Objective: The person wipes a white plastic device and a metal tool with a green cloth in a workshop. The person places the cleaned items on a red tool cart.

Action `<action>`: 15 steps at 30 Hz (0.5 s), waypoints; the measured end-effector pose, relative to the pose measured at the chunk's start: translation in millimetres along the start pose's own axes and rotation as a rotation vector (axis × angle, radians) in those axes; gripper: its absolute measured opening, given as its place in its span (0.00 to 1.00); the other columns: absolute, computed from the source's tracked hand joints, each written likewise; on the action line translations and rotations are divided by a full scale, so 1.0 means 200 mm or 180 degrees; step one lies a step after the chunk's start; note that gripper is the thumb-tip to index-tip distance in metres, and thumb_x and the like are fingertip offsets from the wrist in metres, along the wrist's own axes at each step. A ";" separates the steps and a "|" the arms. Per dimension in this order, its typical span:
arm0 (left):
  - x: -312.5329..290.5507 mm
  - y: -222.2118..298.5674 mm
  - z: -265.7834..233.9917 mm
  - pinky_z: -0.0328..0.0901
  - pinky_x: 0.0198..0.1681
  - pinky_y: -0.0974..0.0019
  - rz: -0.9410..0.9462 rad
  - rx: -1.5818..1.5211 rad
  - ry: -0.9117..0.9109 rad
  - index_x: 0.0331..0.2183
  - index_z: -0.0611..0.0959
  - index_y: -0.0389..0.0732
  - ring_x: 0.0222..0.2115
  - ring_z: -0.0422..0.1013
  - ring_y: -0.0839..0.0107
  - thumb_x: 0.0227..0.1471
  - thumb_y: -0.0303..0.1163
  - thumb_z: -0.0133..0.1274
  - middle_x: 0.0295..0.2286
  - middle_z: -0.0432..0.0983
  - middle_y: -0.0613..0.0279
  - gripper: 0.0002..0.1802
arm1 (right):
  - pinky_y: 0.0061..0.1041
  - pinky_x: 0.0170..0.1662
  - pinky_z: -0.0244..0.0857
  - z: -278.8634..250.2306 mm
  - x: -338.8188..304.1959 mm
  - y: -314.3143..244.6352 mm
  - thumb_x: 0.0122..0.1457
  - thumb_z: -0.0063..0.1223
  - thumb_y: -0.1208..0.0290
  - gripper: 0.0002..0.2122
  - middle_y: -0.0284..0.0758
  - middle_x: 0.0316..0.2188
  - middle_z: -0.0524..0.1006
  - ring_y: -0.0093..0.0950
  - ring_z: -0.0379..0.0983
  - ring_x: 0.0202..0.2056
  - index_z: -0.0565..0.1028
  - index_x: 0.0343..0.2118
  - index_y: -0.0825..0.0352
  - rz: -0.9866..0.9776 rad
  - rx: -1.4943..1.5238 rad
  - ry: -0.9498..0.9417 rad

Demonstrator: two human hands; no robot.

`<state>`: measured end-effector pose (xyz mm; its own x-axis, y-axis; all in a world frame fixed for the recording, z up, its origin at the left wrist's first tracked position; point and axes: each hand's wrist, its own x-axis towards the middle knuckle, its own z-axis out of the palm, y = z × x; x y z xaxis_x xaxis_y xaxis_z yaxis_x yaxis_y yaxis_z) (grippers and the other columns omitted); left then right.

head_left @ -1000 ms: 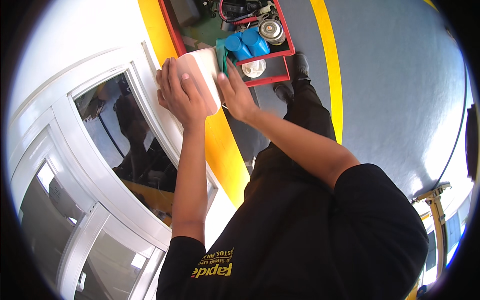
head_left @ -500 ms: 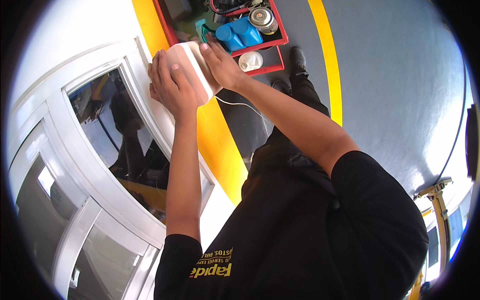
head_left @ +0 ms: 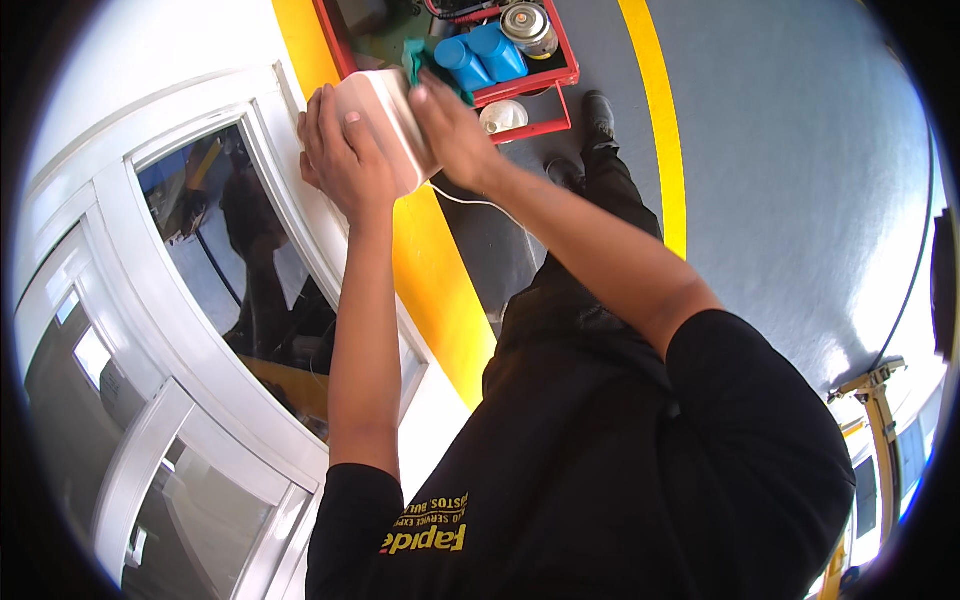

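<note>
A pale box with rounded corners and a white rim (head_left: 385, 125) is between my hands, close to the white wall. My left hand (head_left: 345, 155) grips its left side, with the fingers over the upper edge and the thumb on its pinkish face. Along the right side lies my right hand (head_left: 455, 130), its fingers stretched out and blurred by motion. A teal cloth (head_left: 414, 60) shows beyond the right fingertips; whether that hand touches it I cannot tell. A thin white cord (head_left: 470, 202) runs below the box; its end is hidden.
A red-edged tool cart (head_left: 572, 72) beyond my right hand holds two blue containers (head_left: 495, 55) and a metal can (head_left: 530, 32). A round pale container (head_left: 503, 118) sits on the shelf below. A white-framed window (head_left: 130, 185) is at left; a yellow line (head_left: 655, 110) crosses the grey floor.
The box and my left hand have shifted slightly upward in the picture. My right hand has moved a little along the box's side and is more blurred. The teal cloth's visible part has shifted slightly.
</note>
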<state>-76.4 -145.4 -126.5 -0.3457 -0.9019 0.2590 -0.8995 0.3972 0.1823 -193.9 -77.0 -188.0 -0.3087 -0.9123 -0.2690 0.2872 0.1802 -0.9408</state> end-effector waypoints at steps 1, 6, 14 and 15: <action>0.00 0.00 0.00 0.50 0.64 0.38 0.0023 0.0007 0.0020 0.61 0.73 0.48 0.65 0.60 0.52 0.65 0.44 0.39 0.61 0.69 0.62 0.27 | 0.38 0.71 0.46 -0.01 0.06 -0.01 0.71 0.35 0.47 0.33 0.57 0.66 0.60 0.51 0.52 0.69 0.63 0.64 0.77 0.0137 0.0127 0.0028; 0.00 0.01 0.00 0.48 0.65 0.38 -0.0046 0.0146 0.0005 0.61 0.73 0.49 0.65 0.59 0.55 0.66 0.45 0.37 0.61 0.68 0.62 0.27 | 0.38 0.68 0.53 0.03 -0.14 0.13 0.68 0.40 0.64 0.25 0.53 0.66 0.62 0.52 0.58 0.66 0.64 0.63 0.76 0.0072 -0.0256 0.0335; -0.02 0.03 0.00 0.46 0.66 0.35 -0.0294 0.0131 0.0025 0.63 0.72 0.54 0.67 0.56 0.61 0.64 0.45 0.40 0.63 0.65 0.67 0.27 | 0.39 0.54 0.67 -0.01 -0.45 -0.04 0.56 0.47 0.79 0.24 0.47 0.59 0.71 0.50 0.71 0.53 0.69 0.58 0.78 0.0636 -0.1082 -0.0033; -0.02 0.02 0.01 0.46 0.65 0.35 -0.0314 0.0155 0.0037 0.63 0.71 0.55 0.67 0.56 0.62 0.64 0.45 0.40 0.64 0.64 0.67 0.27 | 0.38 0.51 0.68 -0.03 -0.46 -0.10 0.56 0.48 0.78 0.24 0.45 0.58 0.73 0.49 0.73 0.50 0.70 0.57 0.78 0.0883 -0.1166 -0.0292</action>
<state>-78.4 -139.8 -128.1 -0.2519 -0.9341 0.2530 -0.9410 0.2975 0.1612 -176.1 4.7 -145.0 -0.1793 -0.8372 -0.5167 0.0032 0.5247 -0.8513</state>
